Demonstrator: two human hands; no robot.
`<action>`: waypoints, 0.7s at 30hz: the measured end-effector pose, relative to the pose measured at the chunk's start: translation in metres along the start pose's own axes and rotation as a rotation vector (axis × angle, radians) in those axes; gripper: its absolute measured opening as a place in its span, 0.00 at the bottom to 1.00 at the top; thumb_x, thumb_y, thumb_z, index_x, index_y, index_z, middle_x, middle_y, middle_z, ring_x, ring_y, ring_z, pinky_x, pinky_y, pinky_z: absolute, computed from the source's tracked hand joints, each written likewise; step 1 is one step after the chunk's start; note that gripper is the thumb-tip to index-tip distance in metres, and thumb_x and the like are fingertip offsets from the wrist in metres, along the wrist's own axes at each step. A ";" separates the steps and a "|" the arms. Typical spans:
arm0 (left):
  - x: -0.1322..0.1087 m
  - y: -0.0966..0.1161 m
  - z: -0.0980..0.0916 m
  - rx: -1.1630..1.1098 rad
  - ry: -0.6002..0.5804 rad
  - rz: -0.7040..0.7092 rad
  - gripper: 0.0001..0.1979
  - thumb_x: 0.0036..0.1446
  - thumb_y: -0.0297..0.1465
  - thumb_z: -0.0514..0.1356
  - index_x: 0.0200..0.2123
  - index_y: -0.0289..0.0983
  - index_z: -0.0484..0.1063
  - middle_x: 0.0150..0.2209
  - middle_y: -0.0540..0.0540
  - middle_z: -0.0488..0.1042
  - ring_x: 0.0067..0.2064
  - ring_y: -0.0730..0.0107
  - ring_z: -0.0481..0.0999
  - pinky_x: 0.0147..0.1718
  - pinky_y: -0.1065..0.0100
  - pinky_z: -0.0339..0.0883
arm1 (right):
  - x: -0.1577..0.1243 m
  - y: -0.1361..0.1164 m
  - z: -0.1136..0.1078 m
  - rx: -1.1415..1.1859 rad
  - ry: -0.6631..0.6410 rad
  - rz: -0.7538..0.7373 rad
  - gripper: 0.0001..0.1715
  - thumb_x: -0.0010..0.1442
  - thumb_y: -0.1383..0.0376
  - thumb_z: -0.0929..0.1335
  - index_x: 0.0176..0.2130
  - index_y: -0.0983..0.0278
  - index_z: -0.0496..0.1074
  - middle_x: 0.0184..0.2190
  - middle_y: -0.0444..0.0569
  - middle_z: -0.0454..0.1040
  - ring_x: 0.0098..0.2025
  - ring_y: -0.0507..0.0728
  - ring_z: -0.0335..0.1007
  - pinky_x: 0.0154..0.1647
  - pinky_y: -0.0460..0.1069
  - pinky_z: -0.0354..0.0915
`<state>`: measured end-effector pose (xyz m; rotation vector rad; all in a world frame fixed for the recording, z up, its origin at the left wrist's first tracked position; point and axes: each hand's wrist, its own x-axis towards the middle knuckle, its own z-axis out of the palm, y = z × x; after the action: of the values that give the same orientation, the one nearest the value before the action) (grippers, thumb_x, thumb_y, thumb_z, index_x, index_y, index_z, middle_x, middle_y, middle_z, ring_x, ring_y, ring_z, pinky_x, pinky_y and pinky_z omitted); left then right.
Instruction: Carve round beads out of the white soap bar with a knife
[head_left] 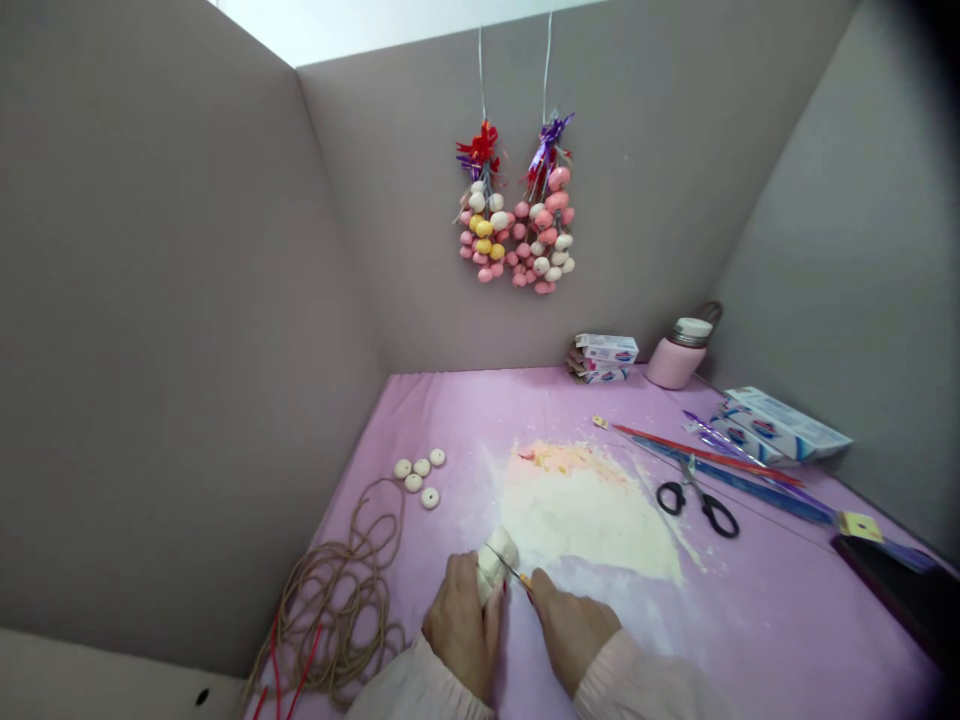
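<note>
My left hand (463,622) is closed around a white dough-like lump (495,560) low in the middle of the view. In my right hand (574,620) is a small knife (516,574) with an orange-yellow handle and a thin metal blade. The blade lies against the top of the lump, and a line shows there; how deep it goes I cannot tell. Just beyond the lump spreads a patch of white powder (592,520), with orange-pink crumbs (566,458) at its far edge. Several white beads with dark holes (414,483) lie to the left.
Brown cord (337,600) is tangled at the left. Black-handled scissors (694,495), red ribbon (705,452) and blue ribbon (750,487) lie right. Small boxes (607,350) and a pink jar (676,360) stand behind. Bead bunches (484,230) hang on the grey partition (637,150).
</note>
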<state>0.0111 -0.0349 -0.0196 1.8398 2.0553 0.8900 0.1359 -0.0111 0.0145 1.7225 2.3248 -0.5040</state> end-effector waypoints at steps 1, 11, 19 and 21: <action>0.000 0.000 0.000 0.004 -0.001 -0.003 0.09 0.52 0.35 0.43 0.35 0.40 0.57 0.29 0.48 0.65 0.31 0.71 0.68 0.27 0.71 0.58 | -0.001 0.000 0.001 0.003 0.002 0.000 0.13 0.54 0.71 0.52 0.37 0.62 0.60 0.27 0.49 0.73 0.30 0.59 0.69 0.23 0.49 0.55; -0.001 0.005 -0.008 0.101 -0.061 -0.024 0.11 0.52 0.34 0.43 0.36 0.38 0.57 0.31 0.47 0.66 0.32 0.70 0.69 0.26 0.71 0.58 | -0.011 0.009 0.013 -0.059 0.087 0.012 0.15 0.54 0.73 0.53 0.36 0.63 0.62 0.28 0.52 0.72 0.30 0.60 0.68 0.25 0.50 0.57; -0.003 0.004 -0.007 0.089 -0.002 0.074 0.10 0.52 0.34 0.43 0.36 0.37 0.57 0.30 0.47 0.65 0.32 0.70 0.68 0.29 0.71 0.60 | -0.013 0.009 0.012 -0.021 0.152 0.005 0.15 0.56 0.70 0.51 0.37 0.61 0.60 0.26 0.50 0.72 0.28 0.62 0.68 0.22 0.51 0.55; -0.004 0.002 -0.004 0.099 0.014 0.083 0.09 0.52 0.33 0.44 0.36 0.38 0.57 0.30 0.47 0.65 0.32 0.70 0.69 0.28 0.71 0.60 | -0.008 0.007 0.012 -0.022 0.173 -0.013 0.15 0.56 0.69 0.51 0.37 0.61 0.60 0.26 0.50 0.72 0.28 0.61 0.68 0.22 0.50 0.55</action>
<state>0.0117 -0.0397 -0.0163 1.9885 2.0800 0.8380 0.1446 -0.0214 0.0055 1.8086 2.4492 -0.3421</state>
